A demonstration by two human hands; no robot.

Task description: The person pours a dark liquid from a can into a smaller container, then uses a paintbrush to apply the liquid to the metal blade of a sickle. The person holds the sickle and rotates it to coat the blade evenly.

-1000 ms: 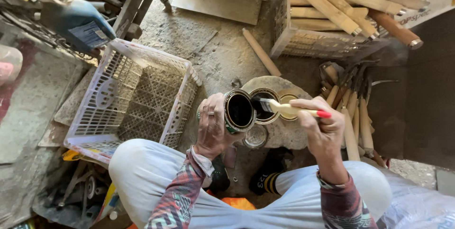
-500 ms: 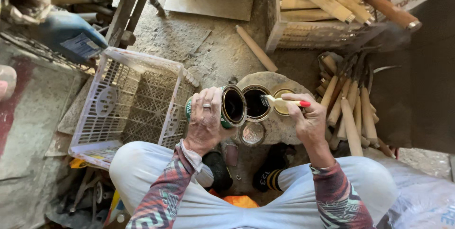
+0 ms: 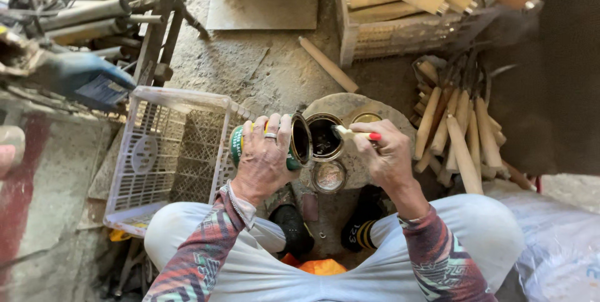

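While seated low, knees spread in pale trousers, both patterned sleeves reaching forward over a round stone slab. Left hand wrapped around a green tin can, fingers curled over its side, a ring on one finger; can tipped on its side, open mouth facing right, just beside and partly over the open can standing near the slab's near-left edge. Dark liquid inside that standing can. Right hand closed on a small brush with a pale handle and red end, bristle end reaching left to the standing can's rim; whether dipping in, cannot tell. Loose round lid lying at the slab's near edge, just below the standing can. Another lid-like disc toward the slab's far side, partly hidden behind the right hand. White plastic crate on the ground to the left, touching the left knee. Bundle of wooden handles leaning off the slab's right edge. Wooden box of longer sticks beyond the far edge.
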